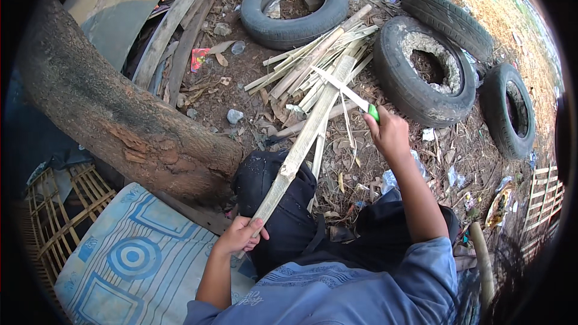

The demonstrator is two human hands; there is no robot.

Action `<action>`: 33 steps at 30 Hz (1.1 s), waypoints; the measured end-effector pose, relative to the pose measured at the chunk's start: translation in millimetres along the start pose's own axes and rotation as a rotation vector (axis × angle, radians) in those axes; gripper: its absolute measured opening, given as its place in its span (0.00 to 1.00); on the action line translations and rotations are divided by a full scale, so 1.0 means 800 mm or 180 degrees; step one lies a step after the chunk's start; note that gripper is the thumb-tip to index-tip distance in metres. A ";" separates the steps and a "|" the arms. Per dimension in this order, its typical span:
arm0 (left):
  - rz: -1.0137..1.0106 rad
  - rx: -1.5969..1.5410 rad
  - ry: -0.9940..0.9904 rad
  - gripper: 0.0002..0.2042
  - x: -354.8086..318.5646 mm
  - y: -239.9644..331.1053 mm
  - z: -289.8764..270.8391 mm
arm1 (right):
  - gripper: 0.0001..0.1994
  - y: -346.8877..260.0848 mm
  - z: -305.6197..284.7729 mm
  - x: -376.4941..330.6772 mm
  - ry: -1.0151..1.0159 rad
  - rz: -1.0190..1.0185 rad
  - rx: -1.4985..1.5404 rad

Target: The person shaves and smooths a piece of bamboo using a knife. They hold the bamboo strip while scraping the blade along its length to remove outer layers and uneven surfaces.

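A long pale split bamboo slat point(305, 145) runs slantwise away from me across my left knee. My left hand point(242, 236) is closed round its near end. In my right hand point(388, 135) is a knife point(343, 88) with a white blade and a green handle. The blade lies across the slat near its far end, its tip pointing up and left. A thin shaving point(347, 121) hangs down beside the slat just below the blade. Beyond, a loose pile of split bamboo strips point(289, 75) lies on the ground, partly under the slat's far end.
Several old tyres stand or lie around, one flat tyre point(251, 21) behind the pile and one leaning tyre point(391, 78) on its right. A thick tree trunk point(120, 114) slopes in from the left. Below it are a patterned blue mat point(174, 253) and a woven bamboo frame point(66, 204).
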State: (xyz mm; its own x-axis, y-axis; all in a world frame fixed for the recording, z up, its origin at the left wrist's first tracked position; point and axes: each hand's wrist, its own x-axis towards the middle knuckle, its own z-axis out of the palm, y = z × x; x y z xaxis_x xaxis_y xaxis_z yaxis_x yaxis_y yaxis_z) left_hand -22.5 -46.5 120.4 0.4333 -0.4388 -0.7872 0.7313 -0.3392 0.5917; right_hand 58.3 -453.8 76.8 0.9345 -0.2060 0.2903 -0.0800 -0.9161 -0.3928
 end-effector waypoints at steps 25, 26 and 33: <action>-0.0275 -0.0046 -0.0090 0.31 0.006 0.003 -0.018 | 0.20 -0.064 0.023 -0.022 0.0016 -0.0669 0.2194; -0.0210 -0.0010 -0.0122 0.31 0.008 0.004 -0.017 | 0.21 -0.077 0.019 -0.018 -0.0092 -0.1148 0.1897; -0.0242 -0.0107 -0.0069 0.30 0.005 0.006 -0.005 | 0.26 -0.043 0.063 0.018 -0.0498 -0.1676 0.0710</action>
State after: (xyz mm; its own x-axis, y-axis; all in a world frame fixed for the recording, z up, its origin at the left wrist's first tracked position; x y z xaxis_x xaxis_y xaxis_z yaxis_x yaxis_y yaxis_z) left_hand -15.2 -46.8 119.2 0.3647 -0.4309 -0.8254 0.7790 -0.3444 0.5240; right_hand 92.0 -408.3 50.4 0.8700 0.3252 0.3705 0.4673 -0.7835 -0.4097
